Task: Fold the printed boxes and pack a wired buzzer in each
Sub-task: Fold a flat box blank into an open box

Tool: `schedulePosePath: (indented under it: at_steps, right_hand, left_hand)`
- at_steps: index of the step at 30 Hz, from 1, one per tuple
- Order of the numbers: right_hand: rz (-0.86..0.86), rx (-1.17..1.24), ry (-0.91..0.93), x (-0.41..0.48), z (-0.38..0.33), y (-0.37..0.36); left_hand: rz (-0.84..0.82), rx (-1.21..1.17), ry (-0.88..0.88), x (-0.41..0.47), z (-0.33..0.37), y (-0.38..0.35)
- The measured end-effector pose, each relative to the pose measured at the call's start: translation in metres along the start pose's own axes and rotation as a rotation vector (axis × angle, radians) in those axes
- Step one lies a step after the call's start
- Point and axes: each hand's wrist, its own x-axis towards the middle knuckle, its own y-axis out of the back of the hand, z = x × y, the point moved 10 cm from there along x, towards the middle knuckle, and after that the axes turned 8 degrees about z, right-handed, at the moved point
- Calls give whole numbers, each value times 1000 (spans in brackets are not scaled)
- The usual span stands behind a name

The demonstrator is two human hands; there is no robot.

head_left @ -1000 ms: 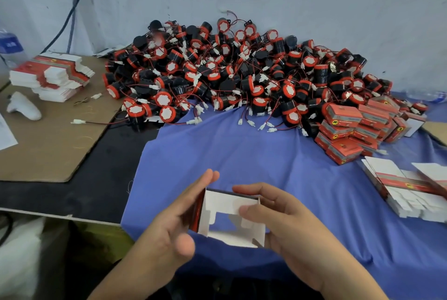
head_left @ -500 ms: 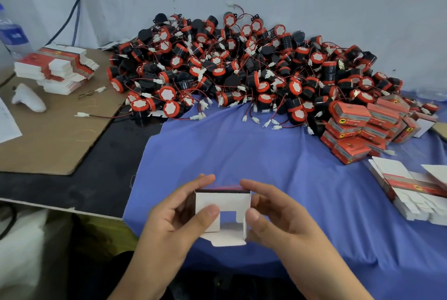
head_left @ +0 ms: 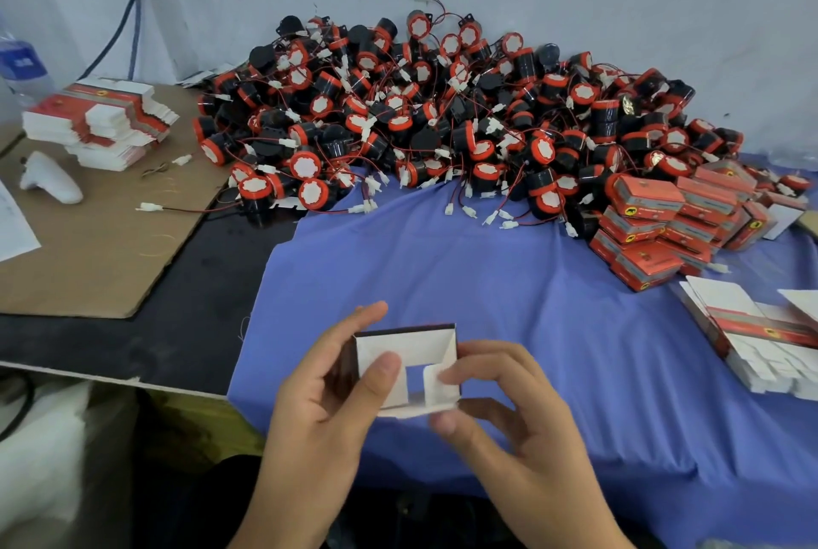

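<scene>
I hold a small printed box, white inside, above the near edge of the blue cloth. My left hand grips its left side, thumb on the inner flap. My right hand pinches the right flap and bottom corner. The box's end is open and the cloth shows through it. A big pile of black and red wired buzzers lies at the back of the table. Folded red boxes are stacked at the right.
Flat box blanks lie at the right edge, and another stack of blanks sits on brown cardboard at the left. A white tool lies beside that stack. A loose buzzer wire reaches onto the cardboard.
The box has been squared up from a tilted, half-flat shape. My left thumb moved onto the inner flap and my right fingers shifted to the right flap.
</scene>
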Motion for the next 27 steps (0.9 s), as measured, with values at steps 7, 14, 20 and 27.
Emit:
schedulePosePath:
  at_steps: [7, 14, 20, 27]
  right_hand:
    - [218, 170, -165, -5, 9, 2]
    - [327, 115, -208, -10, 18, 0]
    - [371, 114, -295, -13, 32, 2]
    - [408, 374, -510, -11, 53, -4]
  left_hand:
    - [-16, -26, -186, -17, 22, -16]
    - [69, 136, -465, -20, 43, -19]
    - [89, 204, -517, -22, 43, -21]
    - [178, 116, -531, -28, 42, -15]
